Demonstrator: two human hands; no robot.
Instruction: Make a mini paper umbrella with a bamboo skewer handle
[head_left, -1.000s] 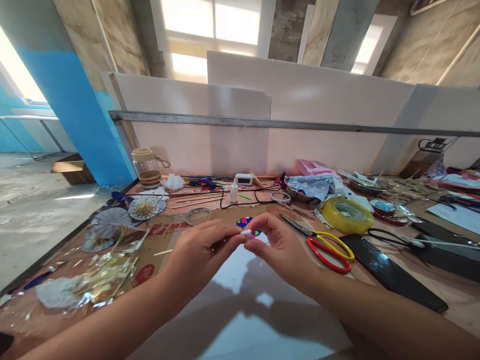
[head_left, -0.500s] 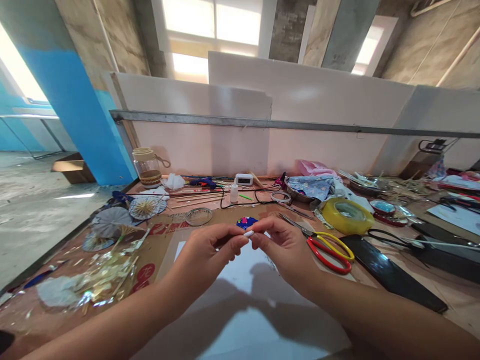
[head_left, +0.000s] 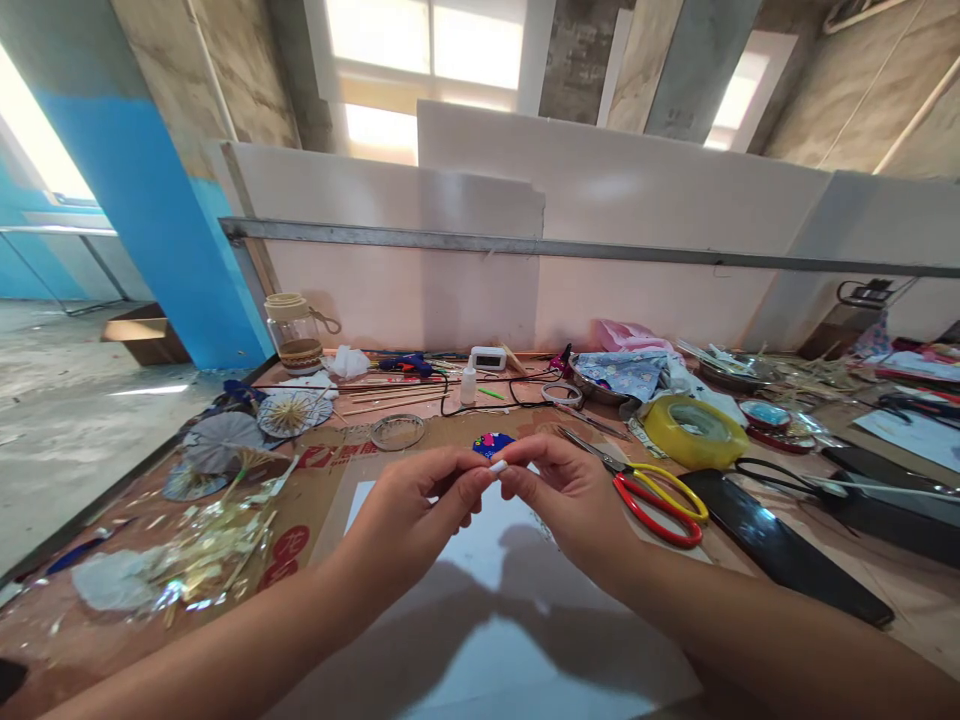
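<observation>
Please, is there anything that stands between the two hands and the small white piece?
Nothing visible does: the left hand and right hand both already pinch the white piece. The blue patterned piece shows just beyond, and the scissors lie to the right, so neither comes between.

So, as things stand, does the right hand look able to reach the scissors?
Probably yes. The scissors lie beside the right hand, with nothing visible on top of them. But it pinches a small white piece together with the left hand, so it would likely need to let go first.
</observation>
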